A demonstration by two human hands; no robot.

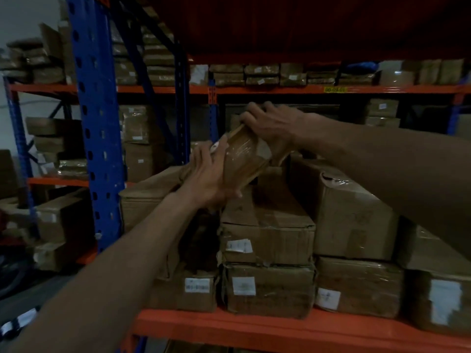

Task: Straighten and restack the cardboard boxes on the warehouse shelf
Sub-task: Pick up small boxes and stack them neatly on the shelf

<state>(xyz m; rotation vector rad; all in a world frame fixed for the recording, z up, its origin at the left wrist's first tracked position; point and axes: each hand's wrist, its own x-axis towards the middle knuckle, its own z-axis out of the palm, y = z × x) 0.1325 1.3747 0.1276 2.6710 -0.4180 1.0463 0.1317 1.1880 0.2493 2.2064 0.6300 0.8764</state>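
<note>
Head cam: both hands, left and right, grip a small taped box, tilted above the stacked boxes on the shelf.

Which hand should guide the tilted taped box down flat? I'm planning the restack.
Probably the right hand: its grip is over the taped box's raised far end. The left hand supports the near side.

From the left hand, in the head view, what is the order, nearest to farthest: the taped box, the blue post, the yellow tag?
1. Taped box: held by the left hand, tilted above the stack.
2. Blue post: to the left.
3. Yellow tag: up right, on the rear orange beam.
</note>
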